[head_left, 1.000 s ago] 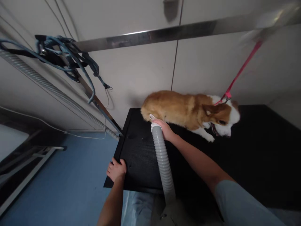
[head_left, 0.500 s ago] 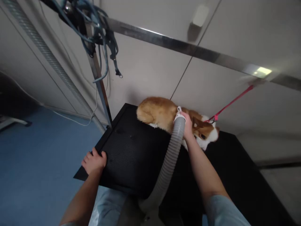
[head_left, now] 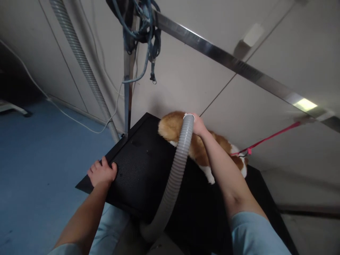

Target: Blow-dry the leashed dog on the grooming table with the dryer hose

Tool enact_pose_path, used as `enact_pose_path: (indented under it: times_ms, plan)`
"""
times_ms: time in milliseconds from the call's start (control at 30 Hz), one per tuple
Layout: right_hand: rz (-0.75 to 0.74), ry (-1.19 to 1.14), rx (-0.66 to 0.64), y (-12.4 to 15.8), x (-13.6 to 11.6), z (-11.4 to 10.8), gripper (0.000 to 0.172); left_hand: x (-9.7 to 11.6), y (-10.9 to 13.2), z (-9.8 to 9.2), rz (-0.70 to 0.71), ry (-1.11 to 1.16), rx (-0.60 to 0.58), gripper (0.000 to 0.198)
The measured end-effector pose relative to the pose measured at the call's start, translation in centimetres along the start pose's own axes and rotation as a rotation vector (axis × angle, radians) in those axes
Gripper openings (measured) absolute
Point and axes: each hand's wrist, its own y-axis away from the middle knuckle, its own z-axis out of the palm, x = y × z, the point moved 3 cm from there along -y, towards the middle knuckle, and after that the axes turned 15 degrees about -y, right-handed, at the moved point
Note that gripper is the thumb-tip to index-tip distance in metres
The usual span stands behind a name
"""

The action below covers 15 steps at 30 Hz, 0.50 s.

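Note:
A brown and white dog [head_left: 199,150] lies on a black table [head_left: 132,166] against the wall, its head to the right and mostly behind my forearm. My right hand [head_left: 198,124] grips the white-rimmed end of a grey corrugated hose [head_left: 176,168] over the dog's back near the rump. The hose's mouth faces away, so its opening is hidden. At the table's left edge, my left hand [head_left: 101,173] rests with fingers and thumb apart. A red leash [head_left: 273,137] runs from the dog's neck up to a metal bar [head_left: 212,53].
Blue straps and cords [head_left: 145,35] hang on the upright post [head_left: 129,95] at the table's back left corner. Behind it, a second corrugated hose [head_left: 85,63] runs down the wall. A white cable [head_left: 77,122] trails across the blue floor [head_left: 53,170].
My right hand has moved left along the dog with the hose end, from the shoulder area to the rump. The view has shifted and tilted. My left hand stays at the table edge.

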Motion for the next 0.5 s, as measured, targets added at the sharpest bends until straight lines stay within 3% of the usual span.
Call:
enact_pose_path:
  times_ms: [233, 500]
  plan:
    - [-0.096, 0.022, -0.139, -2.5, -4.0, 4.8, 0.037, 0.1, 0.2, -0.5, -0.006, 0.000, -0.014, 0.070]
    - [-0.092, 0.165, -0.245, -1.6, -7.1, 8.2, 0.030, 0.0, 0.1, -0.4, -0.001, 0.044, -0.011, 0.070]
